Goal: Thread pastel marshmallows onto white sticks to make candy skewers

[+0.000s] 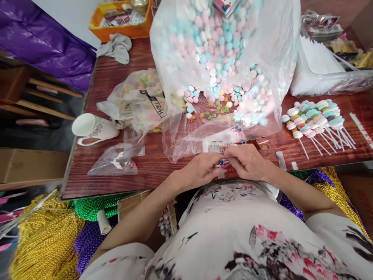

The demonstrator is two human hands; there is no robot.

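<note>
Left hand (201, 169) and right hand (247, 161) meet at the near table edge, fingertips pinched together on a small colourful wrapped piece (223, 163) held between them, just above the wooden table (154, 163). Directly beyond lies a large clear plastic bag (221, 70) of pastel round candies, its mouth sagging toward the hands. Finished candy skewers (316, 116) lie fanned to the right, a white mug (91, 128) tipped on its side and crumpled bags (136, 101) to the left; bare wood shows between
</note>
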